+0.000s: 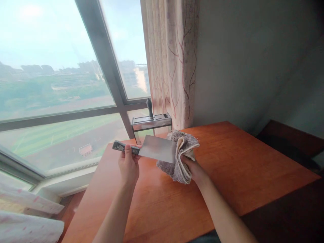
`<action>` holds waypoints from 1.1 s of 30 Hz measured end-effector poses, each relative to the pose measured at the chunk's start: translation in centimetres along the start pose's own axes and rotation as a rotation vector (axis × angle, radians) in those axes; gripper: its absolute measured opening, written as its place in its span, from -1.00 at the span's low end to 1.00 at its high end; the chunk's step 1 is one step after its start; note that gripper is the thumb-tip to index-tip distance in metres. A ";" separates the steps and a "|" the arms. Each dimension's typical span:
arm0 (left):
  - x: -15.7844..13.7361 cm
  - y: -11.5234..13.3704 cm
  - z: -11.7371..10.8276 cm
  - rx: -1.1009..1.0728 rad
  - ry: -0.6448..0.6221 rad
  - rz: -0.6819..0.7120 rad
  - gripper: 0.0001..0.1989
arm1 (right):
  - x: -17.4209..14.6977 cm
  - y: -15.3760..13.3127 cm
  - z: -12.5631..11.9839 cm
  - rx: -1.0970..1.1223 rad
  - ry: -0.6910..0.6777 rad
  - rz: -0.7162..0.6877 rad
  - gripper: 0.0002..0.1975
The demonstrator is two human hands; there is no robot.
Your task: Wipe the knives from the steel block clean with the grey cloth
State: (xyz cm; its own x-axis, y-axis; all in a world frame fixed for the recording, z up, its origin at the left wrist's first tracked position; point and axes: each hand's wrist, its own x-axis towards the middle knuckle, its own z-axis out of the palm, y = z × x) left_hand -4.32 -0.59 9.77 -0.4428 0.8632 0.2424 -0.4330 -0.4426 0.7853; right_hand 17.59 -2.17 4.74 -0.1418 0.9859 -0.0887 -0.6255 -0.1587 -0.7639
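My left hand [129, 166] is closed round the dark speckled handle of a cleaver [158, 148], thumb on top. Its broad steel blade points right, held above the table. A folded grey-brown towel [179, 172] with a pale underside wraps the far end of the blade. Behind that cloth, my right hand [191, 166] grips it from the right; most of its fingers are hidden in the folds. Beyond the blade, at the table's far edge, stands a knife block [152, 122] with clear sides and a shiny metal top, a black-handled tool upright in it.
The orange-brown wooden table [240, 162] spreads beneath both arms. Along its left runs a large window [58, 118] overlooking a sports field. A patterned curtain [182, 60] hangs behind the block, beside a grey wall [243, 60]. Another pale curtain [27, 222] lies at lower left.
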 end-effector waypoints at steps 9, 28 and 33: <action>-0.4 -1.3 0.0 0.052 0.049 -0.038 -0.66 | 0.9 0.3 0.6 -0.386 0.282 -0.334 -0.54; 1.0 -0.7 -2.4 0.134 0.354 0.067 -0.69 | -0.7 0.1 0.2 -0.337 -0.026 -0.065 -0.58; 0.7 -0.6 -1.6 0.076 0.297 0.078 -0.72 | -0.3 0.5 -0.8 -0.072 -0.095 0.210 -0.65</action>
State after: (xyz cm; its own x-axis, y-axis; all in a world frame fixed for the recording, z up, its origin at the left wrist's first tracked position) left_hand -5.65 -0.11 8.58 -0.6873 0.7136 0.1357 -0.3336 -0.4761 0.8137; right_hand 17.95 -2.49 3.91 -0.3370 0.9217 -0.1923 -0.5190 -0.3522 -0.7788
